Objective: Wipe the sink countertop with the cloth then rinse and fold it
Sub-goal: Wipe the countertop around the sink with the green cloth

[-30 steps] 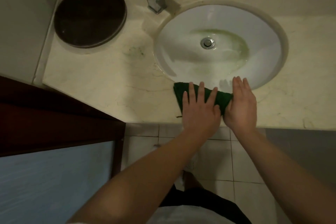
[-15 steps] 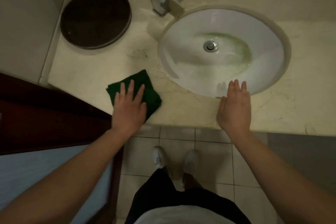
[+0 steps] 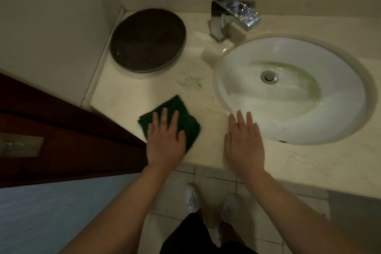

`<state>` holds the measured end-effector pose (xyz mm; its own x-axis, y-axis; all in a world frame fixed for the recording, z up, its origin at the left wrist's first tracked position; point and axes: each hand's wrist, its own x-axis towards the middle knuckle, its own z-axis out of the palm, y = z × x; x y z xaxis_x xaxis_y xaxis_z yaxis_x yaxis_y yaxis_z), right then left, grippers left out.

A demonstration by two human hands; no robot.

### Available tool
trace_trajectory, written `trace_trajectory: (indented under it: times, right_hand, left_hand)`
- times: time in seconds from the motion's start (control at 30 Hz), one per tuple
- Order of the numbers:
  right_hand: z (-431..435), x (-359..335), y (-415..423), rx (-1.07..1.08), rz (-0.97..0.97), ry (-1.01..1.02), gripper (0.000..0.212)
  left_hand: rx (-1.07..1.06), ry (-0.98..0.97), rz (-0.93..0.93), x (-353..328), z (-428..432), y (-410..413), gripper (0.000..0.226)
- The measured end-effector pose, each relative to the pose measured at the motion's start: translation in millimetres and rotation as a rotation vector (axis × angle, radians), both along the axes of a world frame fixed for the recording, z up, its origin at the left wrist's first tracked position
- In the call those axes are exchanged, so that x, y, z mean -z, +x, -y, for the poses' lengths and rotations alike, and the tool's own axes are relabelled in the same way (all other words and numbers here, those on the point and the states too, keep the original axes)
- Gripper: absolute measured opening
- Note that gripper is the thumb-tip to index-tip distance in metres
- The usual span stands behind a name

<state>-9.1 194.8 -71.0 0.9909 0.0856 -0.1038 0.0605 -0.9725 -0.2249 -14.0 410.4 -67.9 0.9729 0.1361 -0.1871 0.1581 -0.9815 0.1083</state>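
Slid the cloth (image 3: 177, 105) leftward since a second ago, off the front lip of the sink (image 3: 231, 72) onto the left front stretch of the table (image 3: 132, 93), under the left hand (image 3: 166, 142); parted from the right hand (image 3: 244, 144), once side by side with it on the cloth. Barely any change over the last half second.

Far left, past the table's edge: dark wooden door (image 3: 61, 126). Back left corner of the table: round dark tray (image 3: 147, 40), well apart from the cloth. Nearer the front edge: dark green cloth lying flat in a loose fold, pressed down by the left hand, fingers straight and spread, palm over the near part, no grip. Near it to the right: right hand flat on bare table, fingers straight, holding nothing, fingertips reaching the front-left rim of the sink. Behind that: chrome tap (image 3: 233, 20) at the sink's back-left rim, no running water visible. Inside the sink: greenish smear (image 3: 307, 86) beside the drain (image 3: 269, 76).

Judged from the layout: wiping step in hand, mid-stroke on the left stretch. Front strip by the sink probably done. Apparently left: back left near the tray, with faint dark marks (image 3: 189, 83), and the whole right side of the table. Rinsing and folding yet to come; green smear perhaps dye from a wet cloth, only a guess.
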Motion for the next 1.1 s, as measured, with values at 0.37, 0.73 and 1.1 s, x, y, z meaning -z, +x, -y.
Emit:
trace_trajectory:
  times: [0.37, 0.73, 1.1]
  right_hand:
    - [1, 1, 1, -0.143, 0.002, 0.047, 0.057]
    - [0, 5, 2, -0.102, 0.034, 0.091, 0.054]
    - [1, 10, 1, -0.074, 0.028, 0.053, 0.058]
  left_hand:
    - [-0.007, -0.036, 0.049, -1, 4, 108, 0.061]
    - [0.232, -0.024, 0.042, -2, 63, 147, 0.057]
    - [0.458, -0.073, -0.044, -4, -45, -11, 0.057]
